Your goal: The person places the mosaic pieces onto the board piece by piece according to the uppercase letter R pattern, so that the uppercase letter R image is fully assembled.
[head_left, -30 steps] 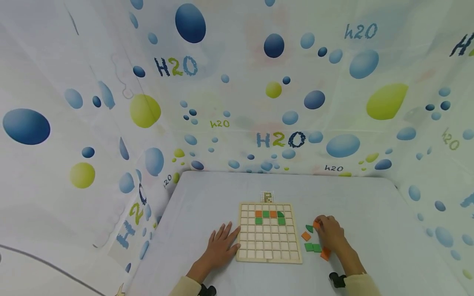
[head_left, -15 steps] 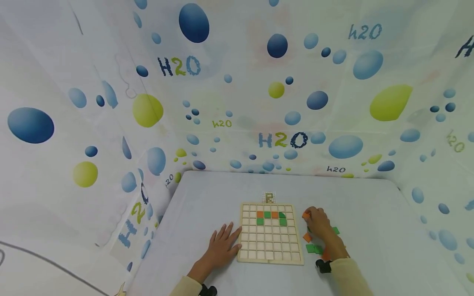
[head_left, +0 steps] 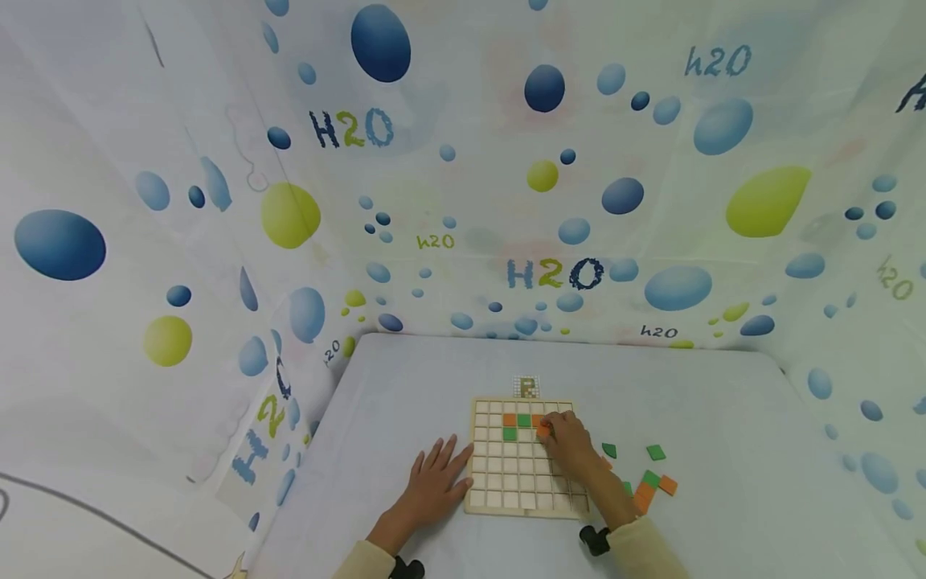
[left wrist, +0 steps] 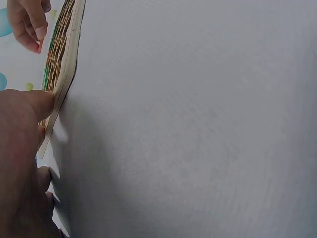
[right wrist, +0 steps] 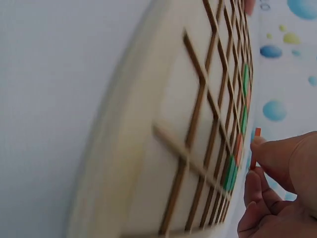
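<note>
While the left grip (head_left: 428, 485) lies spread-fingered on the tabletop (head_left: 398, 386), touching the edge of the gridded board (head_left: 515, 480), the right grip (head_left: 567, 444) pinches an orange tile (right wrist: 258, 132) above the board, near the seated tiles (head_left: 524, 420). Placing that tile seems to be the step in hand; the next move probably calls for squaring it over a cell, lowering it and letting go. Loose tiles (head_left: 656, 453) lie right of the board.
</note>
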`<state>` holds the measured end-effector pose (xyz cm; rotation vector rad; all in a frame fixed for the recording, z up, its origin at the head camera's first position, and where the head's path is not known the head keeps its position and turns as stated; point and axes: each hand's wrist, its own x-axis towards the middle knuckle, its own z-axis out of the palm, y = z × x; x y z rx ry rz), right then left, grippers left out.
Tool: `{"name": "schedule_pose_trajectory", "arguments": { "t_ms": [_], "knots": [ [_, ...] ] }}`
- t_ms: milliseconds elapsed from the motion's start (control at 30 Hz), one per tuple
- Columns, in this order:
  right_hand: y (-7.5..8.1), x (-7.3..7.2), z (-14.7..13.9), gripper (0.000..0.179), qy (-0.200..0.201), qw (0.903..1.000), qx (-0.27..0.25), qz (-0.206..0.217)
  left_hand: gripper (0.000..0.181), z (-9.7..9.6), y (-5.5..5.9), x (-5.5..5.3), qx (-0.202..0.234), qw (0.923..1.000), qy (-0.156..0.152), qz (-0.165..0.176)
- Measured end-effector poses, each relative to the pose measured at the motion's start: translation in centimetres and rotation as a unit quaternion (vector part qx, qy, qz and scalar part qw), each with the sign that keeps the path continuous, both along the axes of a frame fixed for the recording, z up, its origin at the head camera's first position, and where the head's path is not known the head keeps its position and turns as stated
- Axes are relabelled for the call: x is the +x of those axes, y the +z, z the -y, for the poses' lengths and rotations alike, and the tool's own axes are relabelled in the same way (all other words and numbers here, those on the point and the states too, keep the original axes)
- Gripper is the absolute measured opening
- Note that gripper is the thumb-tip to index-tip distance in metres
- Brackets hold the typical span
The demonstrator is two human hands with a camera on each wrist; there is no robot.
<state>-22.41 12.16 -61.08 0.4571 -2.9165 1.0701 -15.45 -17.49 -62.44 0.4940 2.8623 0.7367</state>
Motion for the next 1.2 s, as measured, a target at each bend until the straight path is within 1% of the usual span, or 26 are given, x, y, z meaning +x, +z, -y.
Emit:
{"name": "schedule_pose_trajectory", "arguments": {
  "t_ms": [100, 233, 333, 467, 667, 900, 1033, 1100, 1200],
  "knots": [
    [-0.1, 0.5, 1.7, 0.019, 0.024, 0.9996, -0.014, 0.002, 0.061, 0.0, -0.2, -0.1, 0.0, 1.0, -0.003, -0.005],
    [-0.4, 1.0, 3.3, 0.018, 0.046, 0.9986, -0.025, -0.011, 0.061, 0.0, -0.3, -0.2, -0.008, 1.0, 0.0, 0.003],
    [-0.7, 1.2, 4.1, 0.013, 0.055, 0.9979, -0.02, -0.028, 0.061, -0.1, -0.1, -0.2, -0.015, 0.9998, 0.004, 0.011],
    [-0.9, 1.3, 4.7, 0.008, 0.064, 0.9971, -0.01, -0.041, 0.06, -0.2, 0.1, -0.2, -0.023, 0.9997, 0.005, 0.009],
    [-0.6, 1.7, 4.9, 0.009, 0.065, 0.997, -0.002, -0.042, 0.06, -0.3, 0.3, 0.0, -0.016, 0.9998, 0.004, 0.008],
    [-0.9, 2.0, 4.8, 0.011, 0.071, 0.9954, 0.002, -0.064, 0.06, -0.1, -0.4, -0.2, -0.017, 0.9998, 0.008, 0.003],
    [-0.9, 2.1, 4.5, 0.013, 0.069, 0.9959, -0.004, -0.058, 0.06, -0.1, -0.4, -0.2, -0.009, 0.9999, 0.006, 0.007],
    [-0.8, 2.1, 4.2, 0.015, 0.067, 0.9966, -0.005, -0.047, 0.06, -0.1, -0.3, -0.2, -0.012, 0.9999, 0.005, 0.006],
    [-0.5, 2.5, 3.4, 0.014, 0.063, 0.9974, -0.025, -0.025, 0.06, -0.1, -0.2, -0.1, -0.017, 0.9998, 0.007, 0.005]
  ]
}}
